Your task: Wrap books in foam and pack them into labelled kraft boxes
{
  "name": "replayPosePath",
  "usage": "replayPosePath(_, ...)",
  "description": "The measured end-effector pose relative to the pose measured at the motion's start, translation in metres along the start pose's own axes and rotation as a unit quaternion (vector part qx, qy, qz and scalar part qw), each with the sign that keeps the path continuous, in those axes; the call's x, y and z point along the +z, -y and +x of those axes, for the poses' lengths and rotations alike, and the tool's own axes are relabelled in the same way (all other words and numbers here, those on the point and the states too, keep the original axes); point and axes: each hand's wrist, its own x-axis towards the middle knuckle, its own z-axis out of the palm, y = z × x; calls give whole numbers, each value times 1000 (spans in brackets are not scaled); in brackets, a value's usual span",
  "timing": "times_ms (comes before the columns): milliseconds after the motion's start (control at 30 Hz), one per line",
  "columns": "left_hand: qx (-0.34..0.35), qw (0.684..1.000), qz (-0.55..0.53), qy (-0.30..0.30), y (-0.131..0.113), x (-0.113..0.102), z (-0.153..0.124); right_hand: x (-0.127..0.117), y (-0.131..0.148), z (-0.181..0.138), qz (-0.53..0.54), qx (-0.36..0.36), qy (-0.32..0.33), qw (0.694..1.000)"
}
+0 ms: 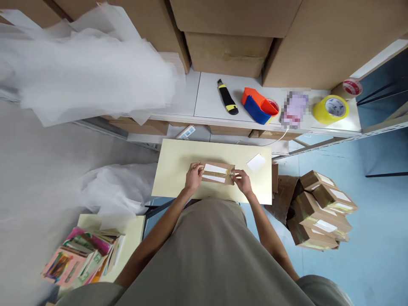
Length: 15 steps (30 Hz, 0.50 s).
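A small brown cardboard box (218, 165) lies on the cream tabletop (172, 163) in front of me, with two white label strips on its top and a band of tape between them. My left hand (194, 177) is closed on the box's left end, thumb and fingers at its edge. At the opposite end my right hand (242, 182) pinches the box's edge, where some shiny tape shows by the fingertips. A small stack of white labels (256, 162) rests on the table to the right of the box.
On the shelf (207, 95) are a box cutter (228, 97), an orange-and-blue tape dispenser (258, 106), a blurred phone (295, 110) and yellow tape (331, 109). White foam sheets (95, 72) hang left. Packed boxes (325, 212) stand right, books (86, 257) lower left.
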Motion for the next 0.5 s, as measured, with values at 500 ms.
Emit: replayPosePath(500, 110, 989, -20, -99, -115, -21, 24, -91, 194, 31, -127, -294, -107, 941)
